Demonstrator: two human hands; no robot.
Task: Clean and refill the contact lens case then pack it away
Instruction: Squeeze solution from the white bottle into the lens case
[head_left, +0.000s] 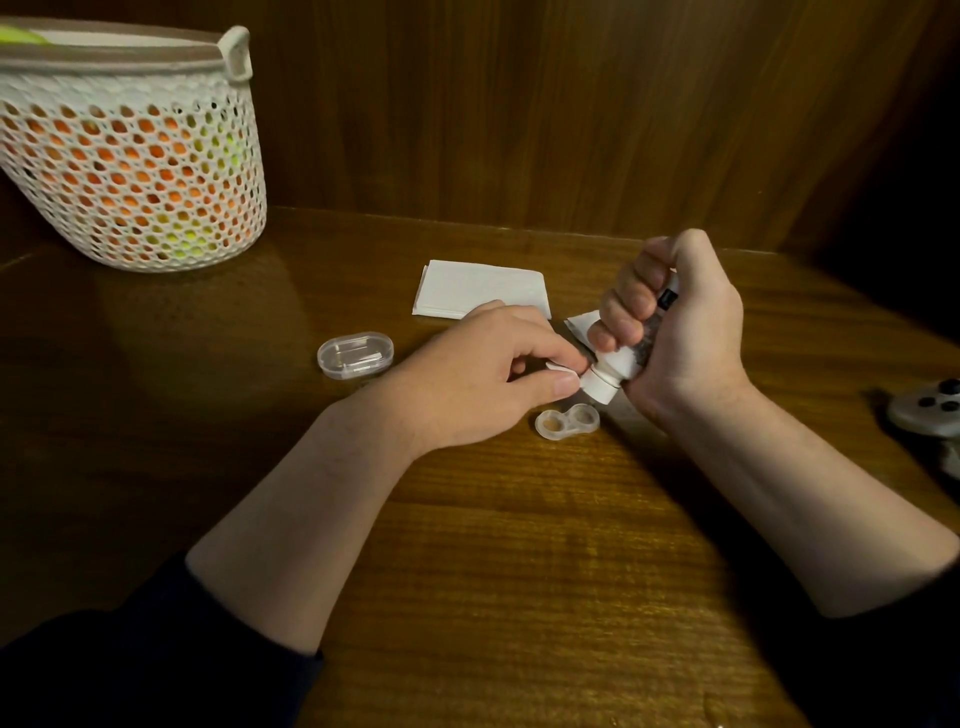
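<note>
My right hand (675, 332) grips a white solution bottle (615, 364), tilted with its cap end down and to the left. My left hand (483, 384) pinches the bottle's white flip cap (566, 374) between thumb and forefinger. Just below the cap, an open clear contact lens case (567, 423) with two round wells lies flat on the wooden table (519, 545). A clear oval storage box (356, 356) sits to the left of my left hand. A folded white tissue (480, 288) lies behind my hands.
A white perforated basket (130, 156) with orange and green contents stands at the back left. A grey game controller (930, 410) lies at the right edge. A wooden wall panel rises behind the table. A small white scrap (579, 325) lies between my hands.
</note>
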